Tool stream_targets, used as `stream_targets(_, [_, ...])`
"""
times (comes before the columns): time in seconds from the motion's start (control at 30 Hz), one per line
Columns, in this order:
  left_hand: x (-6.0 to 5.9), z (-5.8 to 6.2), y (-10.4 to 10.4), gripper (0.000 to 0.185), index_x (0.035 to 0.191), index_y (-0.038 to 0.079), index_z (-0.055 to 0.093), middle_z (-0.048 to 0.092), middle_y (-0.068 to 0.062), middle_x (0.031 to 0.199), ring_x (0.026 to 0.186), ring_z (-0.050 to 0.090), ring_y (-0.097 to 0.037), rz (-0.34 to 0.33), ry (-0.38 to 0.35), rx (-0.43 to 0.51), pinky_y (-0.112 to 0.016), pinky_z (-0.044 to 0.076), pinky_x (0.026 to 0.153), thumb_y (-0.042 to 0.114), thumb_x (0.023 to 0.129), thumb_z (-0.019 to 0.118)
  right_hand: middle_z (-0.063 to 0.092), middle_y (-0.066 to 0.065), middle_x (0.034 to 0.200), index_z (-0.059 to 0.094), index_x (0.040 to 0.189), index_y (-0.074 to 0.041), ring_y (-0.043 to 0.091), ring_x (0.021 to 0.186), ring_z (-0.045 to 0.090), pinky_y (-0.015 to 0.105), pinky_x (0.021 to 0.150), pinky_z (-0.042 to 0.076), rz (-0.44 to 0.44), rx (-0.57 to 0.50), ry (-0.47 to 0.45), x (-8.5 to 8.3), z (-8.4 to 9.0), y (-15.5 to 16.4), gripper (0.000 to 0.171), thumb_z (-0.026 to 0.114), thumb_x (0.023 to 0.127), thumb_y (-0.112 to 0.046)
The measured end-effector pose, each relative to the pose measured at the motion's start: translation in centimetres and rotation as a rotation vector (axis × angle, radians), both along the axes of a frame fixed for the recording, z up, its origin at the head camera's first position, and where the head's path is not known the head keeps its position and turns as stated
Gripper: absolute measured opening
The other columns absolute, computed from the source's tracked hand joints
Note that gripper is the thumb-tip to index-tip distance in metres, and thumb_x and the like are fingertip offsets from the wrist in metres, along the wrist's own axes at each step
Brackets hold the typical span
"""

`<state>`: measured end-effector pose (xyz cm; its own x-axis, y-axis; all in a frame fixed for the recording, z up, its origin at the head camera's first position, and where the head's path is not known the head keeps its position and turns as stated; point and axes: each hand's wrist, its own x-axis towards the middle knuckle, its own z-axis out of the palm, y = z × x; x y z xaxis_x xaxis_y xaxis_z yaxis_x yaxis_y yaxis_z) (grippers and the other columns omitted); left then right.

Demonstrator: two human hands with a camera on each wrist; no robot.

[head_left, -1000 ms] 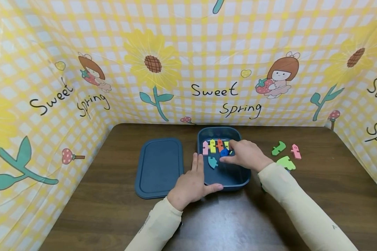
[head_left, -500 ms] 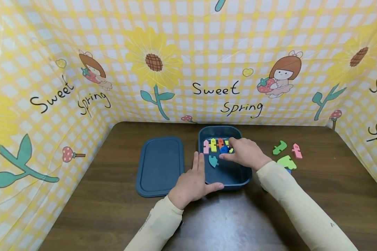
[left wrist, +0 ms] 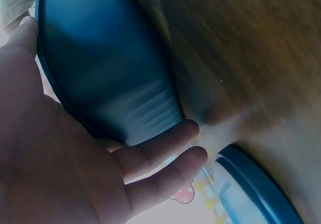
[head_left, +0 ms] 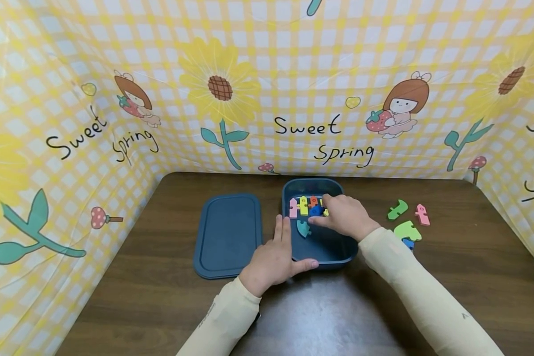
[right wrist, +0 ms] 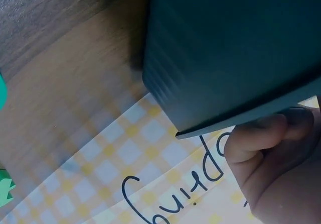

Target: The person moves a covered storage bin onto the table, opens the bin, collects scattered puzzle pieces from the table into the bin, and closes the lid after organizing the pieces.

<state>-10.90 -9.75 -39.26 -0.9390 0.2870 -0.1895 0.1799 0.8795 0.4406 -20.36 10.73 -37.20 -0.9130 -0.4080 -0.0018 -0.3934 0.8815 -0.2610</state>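
Six coloured pieces, at least, show inside the dark blue box on my feed. A pink piece, a yellow piece and an orange piece stand side by side in a row toward the far end, with a bit of yellow beyond them, mostly hidden. A teal piece lies just nearer me, apart from the row. At the orange one's near end I see the right hand pinching, as far as I can tell, a blue piece between thumb and finger. The left hand is spread, thumb and straight fingers against the box's left near corner.

I judge the work about half done: the row looks begun, with the blue and teal pieces not yet in line. At least four more lie on the counter to the right: a green piece, a second pink one, a lime piece and another blue one, partly behind the sleeve. Left of the box, the lid lies flat, off. Checked cloth walls everything in.
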Motion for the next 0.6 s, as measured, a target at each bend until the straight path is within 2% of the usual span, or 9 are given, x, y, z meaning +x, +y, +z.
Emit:
stream_targets(0.13, [0.0, 0.0, 0.1, 0.12, 0.163, 0.006, 0.003, -0.004, -0.013, 0.168, 0.096, 0.068, -0.034, -0.001, -0.001, 0.0, -0.039, 0.055, 0.067, 0.078, 0.084, 0.059, 0.07, 0.015, 0.097, 0.063, 0.126, 0.006, 0.025, 0.075, 0.063, 0.046, 0.077, 0.057, -0.002, 0.004, 0.011, 0.1, 0.0, 0.1, 0.074, 0.069, 0.09, -0.058])
stream_targets(0.27, [0.0, -0.2, 0.2, 0.121, 0.163, 0.006, 0.003, -0.002, -0.015, 0.168, 0.099, 0.068, -0.034, -0.012, 0.013, -0.007, -0.04, 0.055, 0.07, 0.079, 0.083, 0.058, 0.065, 0.01, 0.082, 0.066, 0.116, 0.003, 0.023, 0.068, 0.058, 0.039, 0.066, 0.055, -0.048, -0.026, 0.0, 0.3, 0.3, 0.6, 0.054, 0.066, 0.097, -0.047])
stream_targets(0.4, [0.0, -0.3, 0.2, 0.122, 0.163, 0.006, 0.003, -0.002, -0.015, 0.168, 0.105, 0.067, -0.036, -0.014, 0.02, -0.011, -0.042, 0.056, 0.075, 0.08, 0.083, 0.057, 0.059, 0.004, 0.073, 0.066, 0.103, -0.003, 0.021, 0.064, 0.055, 0.033, 0.058, 0.048, -0.089, -0.114, -0.013, 0.6, 0.7, 1.7, 0.032, 0.064, 0.1, -0.035])
stream_targets(0.6, [-0.1, -0.4, 0.0, 0.122, 0.163, 0.008, 0.001, -0.004, -0.013, 0.168, 0.111, 0.064, -0.039, 0.004, 0.008, 0.0, -0.046, 0.055, 0.079, 0.08, 0.082, 0.058, 0.062, 0.004, 0.076, 0.067, 0.101, -0.006, 0.022, 0.067, 0.056, 0.034, 0.058, 0.049, -0.122, -0.27, -0.029, 1.5, 1.4, 4.5, 0.025, 0.061, 0.103, -0.03])
